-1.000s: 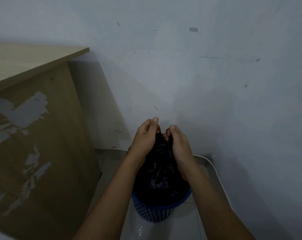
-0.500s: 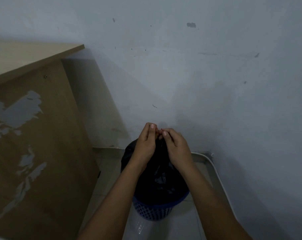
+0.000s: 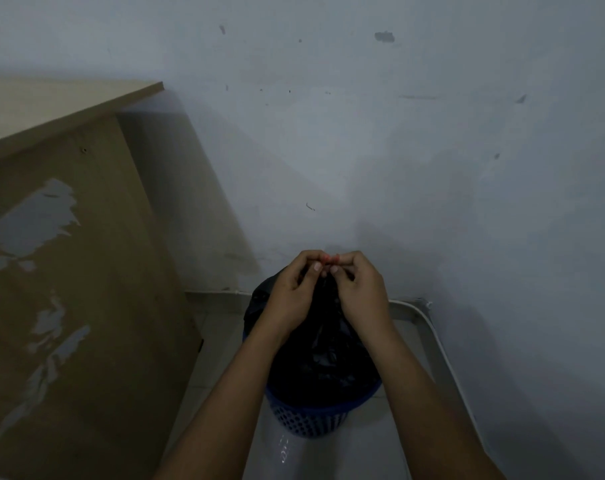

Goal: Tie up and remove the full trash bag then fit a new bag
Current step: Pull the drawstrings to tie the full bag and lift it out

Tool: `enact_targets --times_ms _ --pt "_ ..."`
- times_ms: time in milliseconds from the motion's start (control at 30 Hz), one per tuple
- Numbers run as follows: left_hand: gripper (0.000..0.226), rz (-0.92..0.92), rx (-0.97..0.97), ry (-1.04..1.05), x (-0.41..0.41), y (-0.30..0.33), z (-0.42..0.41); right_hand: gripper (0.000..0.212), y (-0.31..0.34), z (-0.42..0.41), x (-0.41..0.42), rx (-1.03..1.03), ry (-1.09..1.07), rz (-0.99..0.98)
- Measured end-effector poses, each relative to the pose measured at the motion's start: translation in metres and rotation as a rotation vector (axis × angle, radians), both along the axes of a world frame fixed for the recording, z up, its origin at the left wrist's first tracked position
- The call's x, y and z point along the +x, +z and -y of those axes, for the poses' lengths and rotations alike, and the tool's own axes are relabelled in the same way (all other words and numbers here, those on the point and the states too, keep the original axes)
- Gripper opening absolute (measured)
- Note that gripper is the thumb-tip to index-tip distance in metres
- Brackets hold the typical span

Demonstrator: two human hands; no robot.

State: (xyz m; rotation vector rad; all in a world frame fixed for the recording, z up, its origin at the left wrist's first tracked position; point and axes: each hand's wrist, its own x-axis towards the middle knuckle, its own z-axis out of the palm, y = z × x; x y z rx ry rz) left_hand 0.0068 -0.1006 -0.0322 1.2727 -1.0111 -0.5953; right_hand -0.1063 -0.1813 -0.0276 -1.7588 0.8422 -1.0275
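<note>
looking down from head height into a dim corner, two bare forearms reach forward to a crinkled black plastic trash bag that sits in a small round blue perforated plastic bin on the pale tiled floor. the left hand and the right hand meet just above the bag, knuckles nearly touching, each with fingers curled and thumb pressed in, so each grip is narrow and pinches the gathered neck of the bag. the neck is drawn up into a peak between the hands, probably so the loose plastic can be twisted or knotted shut before lifting; whether a knot has formed is hidden by the fingers. small reddish bits show at the fingertips, too small to identify. the bag's body bulges over the bin's rim, so it has not been lifted out. a light brown wooden worktop with peeling patches stands to the left, near the bin but apart from it. a scuffed pale grey wall rises behind, and a white cable runs along the floor at right. no new bag is visible.
</note>
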Motion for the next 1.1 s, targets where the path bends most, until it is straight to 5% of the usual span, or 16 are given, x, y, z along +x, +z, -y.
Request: enact_targets --times_ms 67,367,600,1100 --pt "0.019 0.002 0.001 -0.014 0.003 -0.002 -0.001 0.004 0.002 0.003 -0.001 0.028 0.0 -0.028" --pt "0.02 0.032 0.009 -0.021 0.007 0.003 -0.004 0.028 0.008 0.003 -0.01 0.118 0.033 0.014" --pt "0.026 0.048 0.073 -0.054 0.013 0.004 -0.003 0.006 0.005 0.001 -0.011 0.187 0.003 0.136" --pt "0.025 -0.065 0.081 -0.178 0.015 0.018 -0.008 0.003 0.01 -0.002 -0.012 0.199 0.097 0.347"
